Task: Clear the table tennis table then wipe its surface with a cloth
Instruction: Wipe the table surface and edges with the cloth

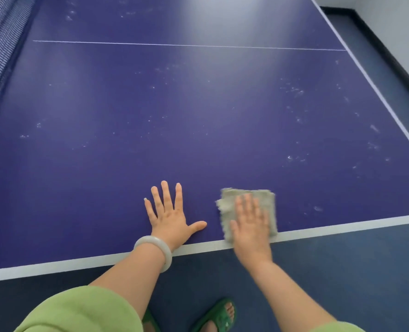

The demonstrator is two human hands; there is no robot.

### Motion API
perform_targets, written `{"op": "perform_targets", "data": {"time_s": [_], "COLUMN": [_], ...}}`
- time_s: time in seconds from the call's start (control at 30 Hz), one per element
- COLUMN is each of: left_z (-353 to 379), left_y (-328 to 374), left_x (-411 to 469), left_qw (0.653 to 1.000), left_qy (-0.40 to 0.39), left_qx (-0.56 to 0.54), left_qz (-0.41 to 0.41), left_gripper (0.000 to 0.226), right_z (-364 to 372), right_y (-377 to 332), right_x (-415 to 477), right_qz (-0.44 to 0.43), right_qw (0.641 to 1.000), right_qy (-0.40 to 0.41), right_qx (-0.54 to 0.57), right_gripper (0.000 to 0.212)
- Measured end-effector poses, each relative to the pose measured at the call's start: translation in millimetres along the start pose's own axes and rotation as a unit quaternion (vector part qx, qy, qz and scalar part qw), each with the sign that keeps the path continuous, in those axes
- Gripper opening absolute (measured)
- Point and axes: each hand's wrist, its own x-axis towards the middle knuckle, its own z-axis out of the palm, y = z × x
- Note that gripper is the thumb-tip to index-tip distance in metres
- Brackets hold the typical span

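The right hand [250, 224] has an open grip: its fingers lie straight and close together, with the palm pressed flat on top of the cloth [226, 213], and nothing is curled round it. The cloth is a single pale grey-beige piece, folded into a rough square, with fuzzy, frayed edges and layers showing at its far left corner. It lies flat on the desk [198, 121] close to the near edge, and its near end reaches onto the white border stripe [342, 227]. The hand covers its middle and right part, and looks slightly blurred. Just beside it, apart from the cloth, the left hand [170, 212] also has an open grip, with all five fingers spread and the palm flat on the bare blue surface and the thumb pointing toward the cloth. One pale, smooth bracelet [154, 251] circles the left wrist. The desk top is dark blue, marked with many small whitish scuffs and specks, thickest toward its right side. One thin white line [174, 45] crosses it farther off, and one net [2, 44] runs along the left. Both arms come out of light green sleeves [79, 310]. Below the desk edge, two green sandals [219, 315] stand on the dark blue floor [342, 271], the left one mostly hidden behind the arm.
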Motion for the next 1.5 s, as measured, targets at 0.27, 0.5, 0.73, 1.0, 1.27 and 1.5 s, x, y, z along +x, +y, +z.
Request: {"op": "perform_targets", "data": {"time_s": [0.27,0.5,0.73,1.0,1.27,1.5], "left_z": [2.3,1.8,-4.7,-3.3,-6.4,-7.1], "left_y": [-1.6,-1.0,2.3,1.8,3.0,3.2], "left_x": [4.3,4.6,1.7,2.6,3.4,3.8], "left_qw": [1.000,1.000,0.999,0.999,0.998,0.998], "left_qy": [-0.009,-0.015,-0.032,-0.037,-0.049,-0.052], "left_qx": [0.005,0.007,0.012,0.006,0.015,0.021], "left_qz": [-0.010,-0.019,-0.027,-0.025,-0.038,-0.039], "left_gripper": [0.119,0.122,0.122,0.121,0.122,0.121], "right_z": [-29.4,-13.1,-25.5,-64.6,-9.2,-34.5], "right_y": [97.4,1.5,-47.6,102.8,3.2,119.1], "right_x": [53.6,78.5,161.4,178.5,59.8,73.2], "right_qz": [0.004,-0.014,-0.234,0.194,-0.119,0.102], "right_qw": [1.000,1.000,0.967,0.981,0.991,0.995], "right_qy": [-0.012,0.004,-0.097,-0.028,-0.022,-0.003], "right_qx": [-0.001,-0.009,-0.032,0.008,-0.057,-0.014], "right_gripper": [0.060,0.061,0.059,0.060,0.059,0.057]}}
